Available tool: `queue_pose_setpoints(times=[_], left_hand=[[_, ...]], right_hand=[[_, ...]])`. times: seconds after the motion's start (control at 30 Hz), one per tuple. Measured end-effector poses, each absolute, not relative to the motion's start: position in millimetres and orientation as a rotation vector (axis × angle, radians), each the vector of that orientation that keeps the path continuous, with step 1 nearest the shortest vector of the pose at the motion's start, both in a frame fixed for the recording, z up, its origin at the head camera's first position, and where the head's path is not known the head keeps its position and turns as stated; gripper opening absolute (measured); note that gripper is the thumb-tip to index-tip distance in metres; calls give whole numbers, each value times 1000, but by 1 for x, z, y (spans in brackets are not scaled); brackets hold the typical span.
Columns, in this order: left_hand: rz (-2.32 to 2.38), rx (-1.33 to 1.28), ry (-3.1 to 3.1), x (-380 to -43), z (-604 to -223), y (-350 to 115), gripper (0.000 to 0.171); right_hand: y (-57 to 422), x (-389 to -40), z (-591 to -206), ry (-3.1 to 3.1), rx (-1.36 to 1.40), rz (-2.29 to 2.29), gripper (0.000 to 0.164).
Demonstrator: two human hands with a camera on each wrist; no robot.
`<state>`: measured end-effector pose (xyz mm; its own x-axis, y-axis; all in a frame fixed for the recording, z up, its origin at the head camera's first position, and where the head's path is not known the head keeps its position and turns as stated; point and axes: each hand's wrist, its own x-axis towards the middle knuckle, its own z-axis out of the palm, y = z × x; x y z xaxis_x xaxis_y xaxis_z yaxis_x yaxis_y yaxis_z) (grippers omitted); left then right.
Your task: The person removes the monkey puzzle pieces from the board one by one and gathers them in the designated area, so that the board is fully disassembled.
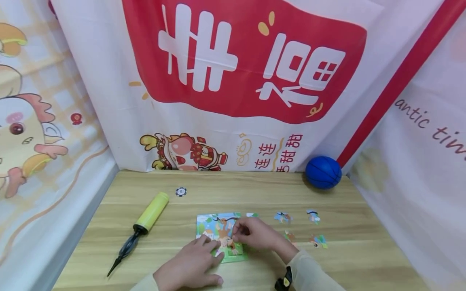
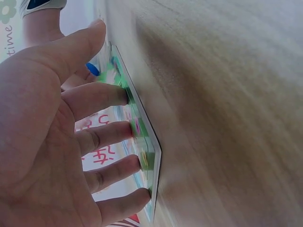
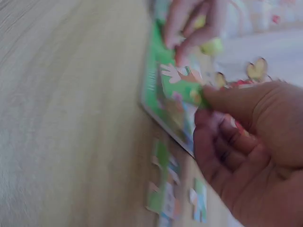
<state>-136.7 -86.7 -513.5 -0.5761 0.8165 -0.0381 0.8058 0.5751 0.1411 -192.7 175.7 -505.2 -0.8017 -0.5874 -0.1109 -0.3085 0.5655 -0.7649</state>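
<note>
A flat jigsaw puzzle board with an animal picture and a green border lies on the wooden table. My left hand rests its spread fingertips on the board's near left part; in the left wrist view the fingers are fairly straight, thumb held away. Between thumb and index finger, my right hand pinches a green jigsaw piece with a pale hand shape on it. That piece is tilted close over the board's right part. In the head view, the right fingers partly cover the board's right edge.
Several loose jigsaw pieces lie right of the board, one near its top right corner. A yellow-and-black hand pump lies at left, with a round chip beyond. A blue ball sits at the back right. Printed curtains surround the table.
</note>
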Motion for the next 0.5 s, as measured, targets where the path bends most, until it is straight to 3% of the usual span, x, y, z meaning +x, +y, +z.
queue_pose_setpoints(times=[0.13, 0.5], left_hand=[[223, 1370, 2680, -135, -518, -89, 70], [244, 1363, 2678, -138, -517, -85, 74]], right_hand=[[216, -188, -499, 2377, -678, -1285, 10], [412, -126, -498, 2360, -306, -1235, 18]])
